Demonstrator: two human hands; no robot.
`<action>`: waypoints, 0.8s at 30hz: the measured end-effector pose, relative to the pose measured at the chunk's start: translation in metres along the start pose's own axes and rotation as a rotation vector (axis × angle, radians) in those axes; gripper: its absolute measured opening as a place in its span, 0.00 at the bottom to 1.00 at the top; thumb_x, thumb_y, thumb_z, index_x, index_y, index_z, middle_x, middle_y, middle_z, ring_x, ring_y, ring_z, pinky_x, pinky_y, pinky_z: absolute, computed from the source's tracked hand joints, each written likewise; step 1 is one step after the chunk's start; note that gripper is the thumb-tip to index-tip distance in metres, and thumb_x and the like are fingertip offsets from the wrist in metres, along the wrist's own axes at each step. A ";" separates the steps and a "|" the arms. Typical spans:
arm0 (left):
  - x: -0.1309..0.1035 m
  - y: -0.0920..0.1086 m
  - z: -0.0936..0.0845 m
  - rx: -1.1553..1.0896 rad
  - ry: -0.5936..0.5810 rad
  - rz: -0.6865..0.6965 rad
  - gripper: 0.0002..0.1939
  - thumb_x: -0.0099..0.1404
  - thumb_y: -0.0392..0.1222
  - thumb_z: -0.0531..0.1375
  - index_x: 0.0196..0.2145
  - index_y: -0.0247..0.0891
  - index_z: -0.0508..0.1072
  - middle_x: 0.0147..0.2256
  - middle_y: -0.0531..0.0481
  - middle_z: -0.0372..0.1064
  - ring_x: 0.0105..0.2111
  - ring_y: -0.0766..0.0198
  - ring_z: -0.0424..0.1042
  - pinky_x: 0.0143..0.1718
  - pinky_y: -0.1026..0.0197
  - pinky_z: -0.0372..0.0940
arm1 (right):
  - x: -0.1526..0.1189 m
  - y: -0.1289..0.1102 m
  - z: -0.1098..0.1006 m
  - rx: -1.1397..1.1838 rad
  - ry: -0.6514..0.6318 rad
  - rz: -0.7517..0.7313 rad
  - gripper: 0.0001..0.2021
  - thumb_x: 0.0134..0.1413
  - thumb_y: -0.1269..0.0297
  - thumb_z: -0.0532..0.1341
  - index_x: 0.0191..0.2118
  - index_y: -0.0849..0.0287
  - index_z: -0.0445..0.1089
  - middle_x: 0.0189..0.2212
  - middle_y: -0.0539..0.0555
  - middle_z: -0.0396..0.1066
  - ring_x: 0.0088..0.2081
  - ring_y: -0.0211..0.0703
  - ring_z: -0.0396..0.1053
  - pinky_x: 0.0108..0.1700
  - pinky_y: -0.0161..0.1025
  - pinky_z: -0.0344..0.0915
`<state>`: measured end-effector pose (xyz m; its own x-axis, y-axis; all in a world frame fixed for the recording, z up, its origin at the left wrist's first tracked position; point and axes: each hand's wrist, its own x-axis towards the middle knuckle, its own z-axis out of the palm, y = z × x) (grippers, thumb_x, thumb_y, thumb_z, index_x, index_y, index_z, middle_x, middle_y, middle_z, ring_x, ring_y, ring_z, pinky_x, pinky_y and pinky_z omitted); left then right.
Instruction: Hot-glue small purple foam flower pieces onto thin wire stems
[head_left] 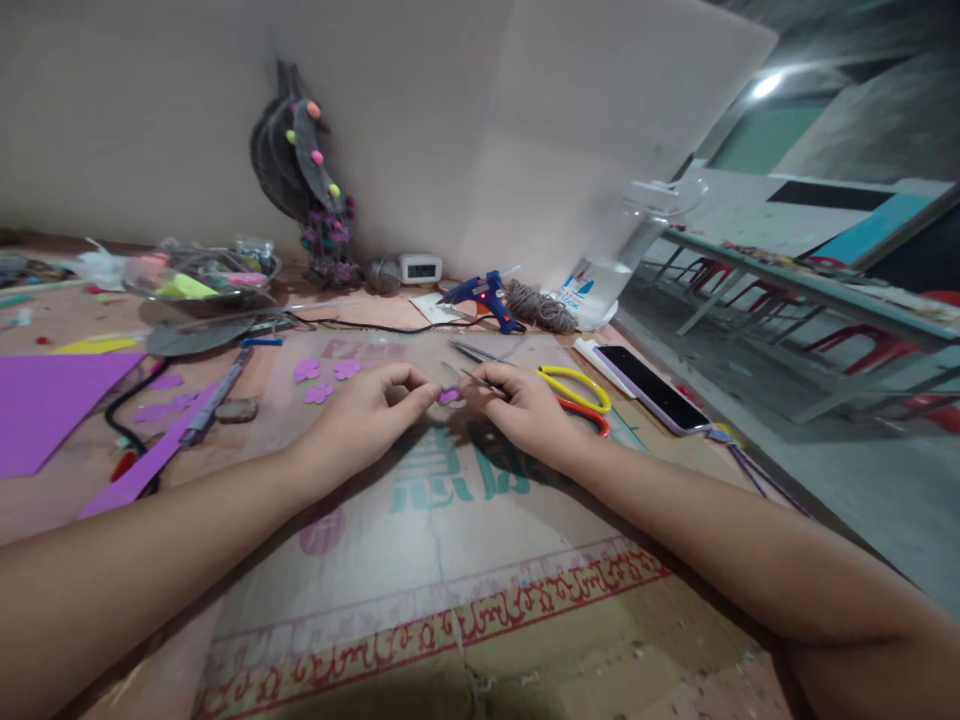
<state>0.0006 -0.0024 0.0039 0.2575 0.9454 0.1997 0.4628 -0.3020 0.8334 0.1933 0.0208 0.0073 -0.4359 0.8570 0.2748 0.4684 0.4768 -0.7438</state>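
Note:
My left hand [386,405] pinches a small purple foam piece [448,396] at its fingertips, over the printed cardboard sheet [360,580]. Close beside it, my right hand [521,410] is closed in a pinch around a thin greyish strand [480,381], whose kind I cannot make out. Whether the strand touches the foam is too small to tell. Scissors with yellow and orange handles [577,385] lie beside and behind my right hand, blades pointing away to the left. Several purple flower cut-outs [319,392] rest on the sheet beyond my left hand.
A blue glue gun [484,295] with its light on sits at the back, near grey yarn [544,308]. On the right lie a phone [652,388] and a tall clear container [615,260]. Purple foam sheet [60,405], a pen [217,398] and a full bowl [199,280] occupy the left.

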 end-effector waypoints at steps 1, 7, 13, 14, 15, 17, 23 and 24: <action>0.000 -0.001 0.000 -0.004 0.000 -0.004 0.14 0.63 0.50 0.53 0.32 0.37 0.72 0.27 0.50 0.73 0.29 0.61 0.71 0.30 0.61 0.61 | 0.000 0.000 0.000 -0.002 0.000 0.001 0.08 0.53 0.64 0.56 0.29 0.61 0.68 0.21 0.47 0.61 0.24 0.34 0.57 0.28 0.32 0.55; 0.003 -0.004 0.001 -0.043 0.009 0.040 0.18 0.65 0.51 0.50 0.28 0.37 0.71 0.26 0.51 0.71 0.29 0.62 0.70 0.29 0.62 0.61 | 0.001 0.000 0.001 -0.019 0.023 -0.012 0.08 0.53 0.63 0.57 0.28 0.61 0.67 0.20 0.47 0.58 0.23 0.33 0.53 0.26 0.32 0.53; 0.002 -0.002 0.003 -0.041 -0.030 0.013 0.15 0.63 0.51 0.54 0.35 0.38 0.74 0.32 0.49 0.75 0.31 0.61 0.72 0.32 0.62 0.63 | 0.000 -0.002 0.001 -0.028 0.033 -0.014 0.09 0.53 0.61 0.57 0.27 0.61 0.66 0.20 0.46 0.56 0.23 0.32 0.52 0.25 0.31 0.51; 0.001 -0.001 0.003 -0.033 -0.027 0.015 0.15 0.63 0.51 0.54 0.35 0.38 0.74 0.31 0.50 0.75 0.31 0.61 0.72 0.31 0.62 0.63 | 0.000 -0.003 0.000 -0.022 0.032 -0.011 0.10 0.54 0.61 0.57 0.27 0.61 0.66 0.20 0.46 0.55 0.23 0.32 0.51 0.25 0.32 0.51; 0.001 0.000 0.002 -0.026 -0.027 0.016 0.15 0.63 0.51 0.54 0.34 0.38 0.74 0.30 0.50 0.75 0.30 0.61 0.72 0.31 0.63 0.62 | 0.000 -0.003 0.000 -0.016 0.028 -0.008 0.10 0.54 0.60 0.56 0.27 0.61 0.66 0.20 0.46 0.55 0.23 0.32 0.51 0.26 0.32 0.51; 0.000 0.001 0.002 -0.012 -0.032 0.012 0.15 0.63 0.50 0.53 0.34 0.38 0.74 0.30 0.51 0.74 0.30 0.62 0.71 0.30 0.63 0.62 | 0.000 -0.002 0.000 -0.006 0.024 0.000 0.10 0.55 0.60 0.56 0.28 0.61 0.66 0.20 0.46 0.56 0.23 0.33 0.52 0.26 0.32 0.52; 0.004 -0.004 0.001 -0.006 -0.029 0.031 0.18 0.66 0.50 0.49 0.32 0.37 0.74 0.29 0.50 0.73 0.31 0.61 0.71 0.31 0.62 0.62 | 0.004 0.000 -0.001 0.071 0.019 0.088 0.10 0.53 0.60 0.56 0.28 0.61 0.66 0.20 0.46 0.56 0.23 0.33 0.52 0.25 0.32 0.51; 0.004 -0.006 0.002 -0.021 -0.012 0.033 0.18 0.66 0.50 0.49 0.34 0.37 0.74 0.32 0.49 0.74 0.33 0.60 0.71 0.32 0.62 0.63 | 0.005 0.001 -0.001 0.092 0.016 0.114 0.10 0.53 0.59 0.56 0.28 0.61 0.66 0.20 0.46 0.57 0.22 0.33 0.52 0.25 0.32 0.51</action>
<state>0.0006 0.0033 -0.0010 0.2828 0.9333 0.2212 0.4358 -0.3305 0.8372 0.1926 0.0256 0.0086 -0.3712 0.9080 0.1943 0.4418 0.3568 -0.8231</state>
